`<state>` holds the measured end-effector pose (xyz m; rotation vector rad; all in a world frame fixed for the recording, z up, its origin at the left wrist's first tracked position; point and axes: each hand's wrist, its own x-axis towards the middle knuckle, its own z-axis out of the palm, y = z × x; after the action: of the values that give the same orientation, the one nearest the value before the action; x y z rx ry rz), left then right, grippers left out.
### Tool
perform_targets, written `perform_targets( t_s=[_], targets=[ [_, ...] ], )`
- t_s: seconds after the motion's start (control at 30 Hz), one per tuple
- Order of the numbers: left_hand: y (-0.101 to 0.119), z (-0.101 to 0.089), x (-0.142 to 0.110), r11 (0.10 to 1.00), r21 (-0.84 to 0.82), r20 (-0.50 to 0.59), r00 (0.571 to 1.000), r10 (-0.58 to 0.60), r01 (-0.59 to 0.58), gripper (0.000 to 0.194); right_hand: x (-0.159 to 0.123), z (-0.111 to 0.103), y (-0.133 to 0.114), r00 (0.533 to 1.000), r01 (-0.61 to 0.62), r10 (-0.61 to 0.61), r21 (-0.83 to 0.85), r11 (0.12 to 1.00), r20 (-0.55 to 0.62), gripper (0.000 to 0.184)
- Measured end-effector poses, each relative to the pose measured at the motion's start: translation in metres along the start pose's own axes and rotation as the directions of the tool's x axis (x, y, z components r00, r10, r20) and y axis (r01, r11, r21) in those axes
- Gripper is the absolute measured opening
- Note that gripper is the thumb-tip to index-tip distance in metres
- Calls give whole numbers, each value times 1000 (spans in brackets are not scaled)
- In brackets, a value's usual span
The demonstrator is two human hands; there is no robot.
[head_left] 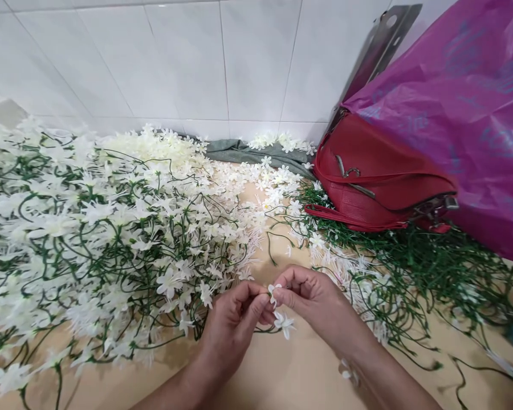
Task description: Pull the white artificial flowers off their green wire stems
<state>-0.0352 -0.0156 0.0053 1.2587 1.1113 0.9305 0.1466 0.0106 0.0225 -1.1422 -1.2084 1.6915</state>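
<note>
My left hand (233, 324) and my right hand (314, 299) meet low in the middle, fingertips pinched together on a small white artificial flower (274, 291). A second white flower (284, 323) hangs just below them on the same thin green stem, which the left fingers seem to hold. To the left lies a large pile of white flowers on green stems (102, 228). Bare green stems (431, 273) lie heaped to the right.
A red handbag (380, 182) rests against a purple plastic bag (465, 114) at the right. Loose white flower heads (269, 182) and a grey-green cloth (248, 152) lie by the white tiled wall (175, 62). The beige tabletop (290, 370) shows under my wrists.
</note>
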Motion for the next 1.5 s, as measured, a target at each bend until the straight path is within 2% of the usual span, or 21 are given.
perform_targets(
  t_s=[0.17, 0.4, 0.63, 0.9, 1.2, 1.5],
  targets=[
    [-2, -1, -1, 999, 38, -2, 1000, 10, -10, 33, 1, 0, -1, 1000, -12, 12, -29, 1000, -8, 24],
    [-1, -1, -2, 985, 166, -37, 998, 49, -42, 29, 3, 1, -4, 998, -38, 39, -22, 999, 40, 23],
    [-2, 0, -3, 994, 111, -7, 1000, 8, -8, 30, 3, 1, -4, 998, -33, 30, 46, 998, 50, 28],
    [-1, 0, -4, 989, 147, 17, 1000, 21, -23, 29, 0, -10, -5, 994, -60, 52, 86, 994, 97, 27],
    [-1, -1, -4, 973, 228, 54, 998, 19, -30, 31, -2, -10, -6, 992, -81, 85, -43, 996, 97, 27],
    [-3, -2, -3, 957, 276, 47, 996, 75, -85, 29, -1, -10, 2, 986, -72, 78, -43, 996, 148, 22]
  ],
)
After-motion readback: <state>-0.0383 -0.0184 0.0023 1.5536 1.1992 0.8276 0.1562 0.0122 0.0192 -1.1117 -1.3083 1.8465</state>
